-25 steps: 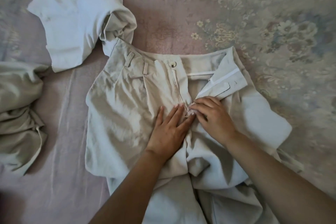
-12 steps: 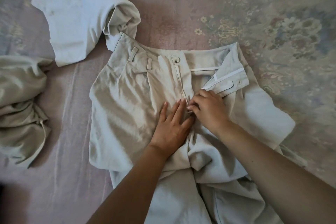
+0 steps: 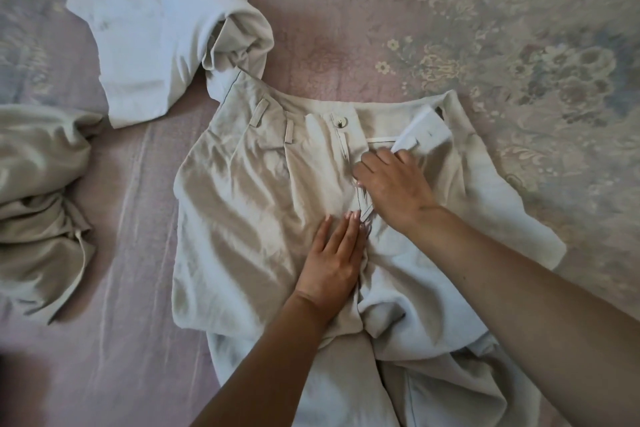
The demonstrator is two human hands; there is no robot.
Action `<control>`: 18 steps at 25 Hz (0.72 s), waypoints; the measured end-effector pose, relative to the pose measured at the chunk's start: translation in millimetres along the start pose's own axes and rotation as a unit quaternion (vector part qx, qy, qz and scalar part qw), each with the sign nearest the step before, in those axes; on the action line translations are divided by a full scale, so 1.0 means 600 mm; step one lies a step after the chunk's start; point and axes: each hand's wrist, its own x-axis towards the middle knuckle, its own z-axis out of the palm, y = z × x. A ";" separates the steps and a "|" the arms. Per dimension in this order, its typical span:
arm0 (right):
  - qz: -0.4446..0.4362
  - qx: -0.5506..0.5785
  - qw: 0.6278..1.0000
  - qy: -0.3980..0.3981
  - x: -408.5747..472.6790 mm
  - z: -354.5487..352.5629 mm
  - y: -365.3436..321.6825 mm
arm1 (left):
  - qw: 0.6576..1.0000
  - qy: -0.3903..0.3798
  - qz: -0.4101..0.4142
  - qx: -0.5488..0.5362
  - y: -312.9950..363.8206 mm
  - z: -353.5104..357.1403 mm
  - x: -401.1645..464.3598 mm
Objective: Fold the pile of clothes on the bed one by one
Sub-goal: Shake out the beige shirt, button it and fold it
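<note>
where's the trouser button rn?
Head view, upper centre: the button sits on the waistband of the beige trousers, just up-left of the right hand at the fly, right of the belt loops.

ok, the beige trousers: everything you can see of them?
The trousers are beige, linen-like and creased, lying front up on the bed, waistband away from the person and legs running off the near edge. Belt loops and a button show at the waist; the fly is partly open, its right flap turned back to show white lining. The left hand presses flat below the fly; the right hand pinches at the zip. A crumpled white garment overlaps the far left corner.
</note>
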 end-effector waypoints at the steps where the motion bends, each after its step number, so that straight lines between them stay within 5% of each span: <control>1: 0.007 0.001 1.000 0.017 0.016 -0.004 0.008 | 1.000 0.002 0.000 -0.002 -0.001 -0.001 0.002; 8: 0.115 0.151 0.973 0.132 0.075 0.000 0.053 | 1.000 0.012 0.008 -0.028 -0.020 -0.024 0.030; 11: 0.158 0.222 0.952 0.143 0.052 0.015 0.046 | 0.996 -0.028 -0.089 0.000 -0.041 -0.034 0.089; 14: 0.141 0.195 0.961 0.140 0.058 0.026 0.053 | 0.980 -0.165 -0.109 -0.009 -0.032 -0.003 0.112; 18: 0.105 0.108 0.981 0.122 0.095 0.032 0.068 | 0.985 -0.134 -0.111 0.001 -0.025 0.025 0.096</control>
